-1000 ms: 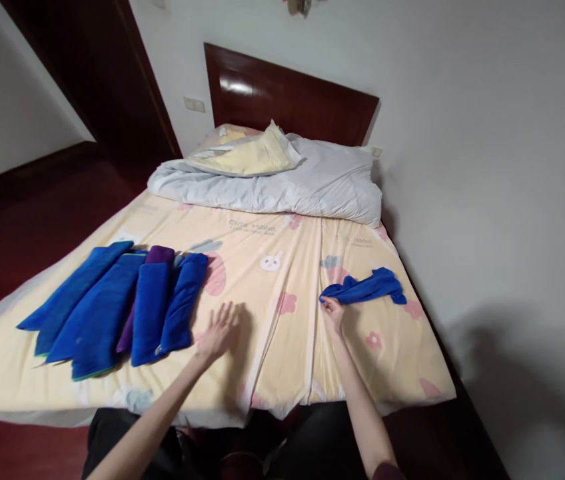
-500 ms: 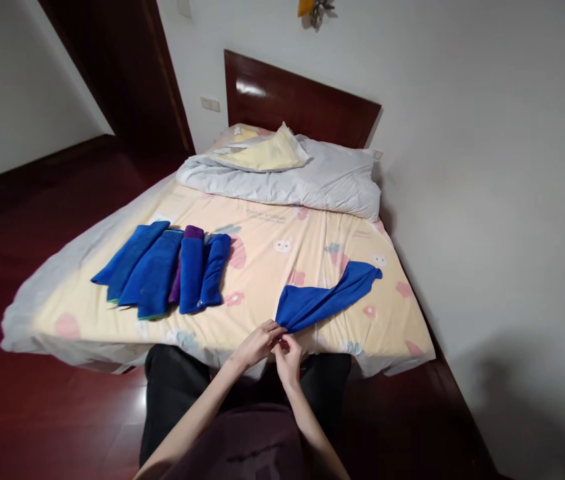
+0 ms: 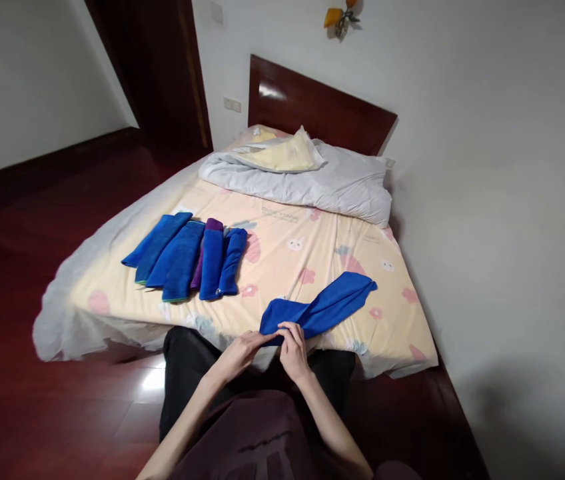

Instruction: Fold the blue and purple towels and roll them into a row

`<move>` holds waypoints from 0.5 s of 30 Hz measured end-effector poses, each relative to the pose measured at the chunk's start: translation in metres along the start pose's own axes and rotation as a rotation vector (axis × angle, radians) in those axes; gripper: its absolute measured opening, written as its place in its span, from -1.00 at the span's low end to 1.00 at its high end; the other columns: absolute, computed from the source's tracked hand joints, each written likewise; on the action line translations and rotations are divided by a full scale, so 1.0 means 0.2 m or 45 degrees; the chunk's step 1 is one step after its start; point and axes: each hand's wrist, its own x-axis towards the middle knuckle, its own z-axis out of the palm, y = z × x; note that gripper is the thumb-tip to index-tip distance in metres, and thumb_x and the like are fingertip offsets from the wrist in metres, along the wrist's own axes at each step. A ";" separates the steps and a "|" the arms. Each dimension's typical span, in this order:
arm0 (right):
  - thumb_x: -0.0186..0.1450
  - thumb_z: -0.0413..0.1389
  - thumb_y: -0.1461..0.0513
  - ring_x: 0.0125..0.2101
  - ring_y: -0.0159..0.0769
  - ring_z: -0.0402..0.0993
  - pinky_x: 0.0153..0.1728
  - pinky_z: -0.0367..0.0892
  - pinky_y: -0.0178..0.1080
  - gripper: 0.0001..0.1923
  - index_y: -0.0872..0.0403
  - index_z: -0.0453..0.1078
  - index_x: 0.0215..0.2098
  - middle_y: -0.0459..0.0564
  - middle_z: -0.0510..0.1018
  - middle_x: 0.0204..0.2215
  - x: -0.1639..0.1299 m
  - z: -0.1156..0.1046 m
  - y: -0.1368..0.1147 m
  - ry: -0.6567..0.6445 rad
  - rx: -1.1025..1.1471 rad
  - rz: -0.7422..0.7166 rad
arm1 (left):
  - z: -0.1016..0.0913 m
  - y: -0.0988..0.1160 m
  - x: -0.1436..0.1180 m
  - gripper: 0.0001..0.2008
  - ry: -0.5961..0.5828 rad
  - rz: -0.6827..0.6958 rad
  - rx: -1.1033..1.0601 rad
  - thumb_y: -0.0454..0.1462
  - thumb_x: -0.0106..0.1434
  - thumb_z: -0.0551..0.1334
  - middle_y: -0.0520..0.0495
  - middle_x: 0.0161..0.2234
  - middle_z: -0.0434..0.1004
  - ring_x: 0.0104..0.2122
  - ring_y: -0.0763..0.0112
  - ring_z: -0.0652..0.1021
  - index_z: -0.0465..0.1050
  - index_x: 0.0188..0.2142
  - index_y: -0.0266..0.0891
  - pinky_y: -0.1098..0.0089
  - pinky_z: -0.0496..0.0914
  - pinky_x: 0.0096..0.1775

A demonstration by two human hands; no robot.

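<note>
Pinching the near end of a loose royal-blue microfibre towel (image 3: 320, 308), both hands are working at the foot edge of the bed (image 3: 402, 333). The left hand (image 3: 240, 353) is closing its grip on the towel's bunched corner from the left, and the right hand (image 3: 293, 350) is gripping the same end just beside it, fingers curled over the cloth. From that grip the towel is trailing away across the bed's pale yellow cartoon-print sheet (image 3: 287, 260), its far end lying flat toward the wall side, still unfolded and twisted in the middle.

Well to the left of this towel, a row of folded blue towels (image 3: 177, 253) is lying side by side on the sheet, with one folded purple towel (image 3: 207, 233) tucked among them; these look finished. Judging by that, the blue towel in hand is the only piece left loose in view. Beyond it, a rumpled grey-white duvet (image 3: 322, 180) is heaped against the dark wooden headboard (image 3: 317, 107).
</note>
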 end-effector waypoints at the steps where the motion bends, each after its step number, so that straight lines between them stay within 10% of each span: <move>1: 0.18 -0.08 0.54 0.13 -0.12 0.37 0.18 0.27 -0.02 -0.38 -0.08 0.48 0.04 0.05 0.49 0.05 0.04 -0.03 0.02 -0.117 -0.018 -0.074 | -0.01 0.01 -0.01 -0.39 -0.003 0.007 -0.023 -0.52 0.29 -0.03 -0.15 -0.06 0.60 -0.11 0.25 0.56 0.42 0.22 -0.10 0.22 0.44 0.01; 7: -0.03 -0.05 0.56 -0.07 -0.25 0.47 0.04 0.29 -0.20 -0.36 -0.03 0.53 -0.12 -0.07 0.62 -0.15 0.21 -0.07 0.24 -0.761 -0.206 -0.215 | -0.09 0.06 -0.10 -0.57 0.092 -0.016 -0.108 -0.40 0.41 -0.02 -0.19 -0.13 0.61 -0.14 0.22 0.56 0.53 0.09 -0.17 0.21 0.44 -0.03; 15: -0.07 -0.07 0.56 -0.14 -0.19 0.51 -0.05 0.34 -0.21 -0.41 0.03 0.51 -0.21 -0.05 0.62 -0.20 0.20 -0.21 0.55 -0.508 -0.259 0.014 | -0.26 0.03 -0.22 -0.59 0.517 -0.091 -0.096 -0.32 0.42 0.00 -0.17 -0.22 0.63 -0.22 0.20 0.61 0.60 0.02 -0.09 0.24 0.52 -0.16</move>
